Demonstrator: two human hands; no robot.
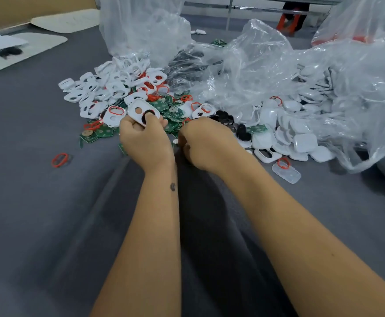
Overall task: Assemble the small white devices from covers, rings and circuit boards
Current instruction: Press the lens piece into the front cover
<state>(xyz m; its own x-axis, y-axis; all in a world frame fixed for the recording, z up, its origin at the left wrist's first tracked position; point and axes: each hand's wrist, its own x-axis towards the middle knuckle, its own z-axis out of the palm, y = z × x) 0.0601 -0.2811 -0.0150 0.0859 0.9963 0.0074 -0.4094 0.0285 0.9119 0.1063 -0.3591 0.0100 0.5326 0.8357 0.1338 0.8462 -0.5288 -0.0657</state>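
The left hand is gripping one white cover above the loose pile of parts mid-surface, while the right hand is curling beside it, contents hidden; most pieces are lying unassembled.

Access around the hands: near side open, far side blocked.
Grey table lies bare behind both wrists and left of the left hand; parts heap ahead, plastic bags beyond the right hand.
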